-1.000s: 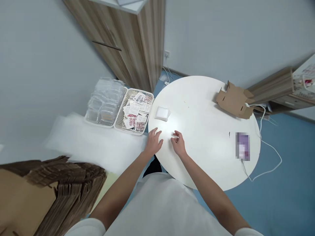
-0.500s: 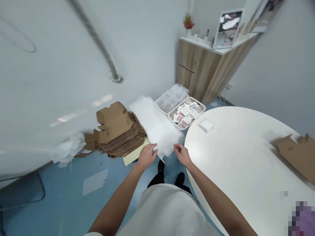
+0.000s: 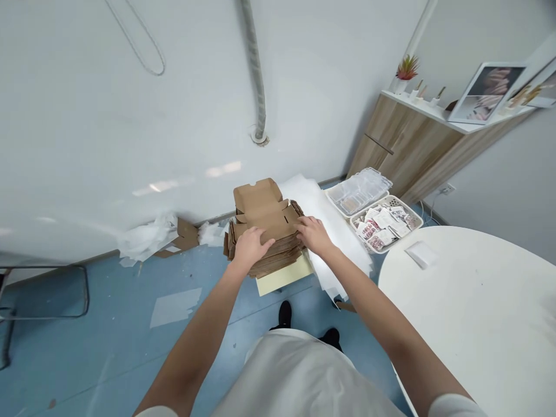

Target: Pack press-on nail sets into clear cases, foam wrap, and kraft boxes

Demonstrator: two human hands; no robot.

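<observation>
A stack of flat brown cardboard box blanks [image 3: 264,229] lies on a low surface by the wall. My left hand [image 3: 249,246] rests on the near left part of the top blank, fingers curled over its edge. At the stack's right edge, my right hand [image 3: 313,233] grips the top blank with bent fingers. A pile of white foam sheets [image 3: 325,226] lies just right of the stack.
Right of the foam stand a tray of clear plastic cases [image 3: 358,191] and a basket of small printed packets [image 3: 386,223]. A round white table [image 3: 478,324] with a small white pad [image 3: 420,253] fills the lower right. A wooden cabinet [image 3: 412,145] stands behind. Crumpled white wrapping [image 3: 145,237] lies on the blue floor.
My view has swung left from the white table to the wall. Both hands have left the table edge, passed over the foam sheets and landed on the cardboard stack.
</observation>
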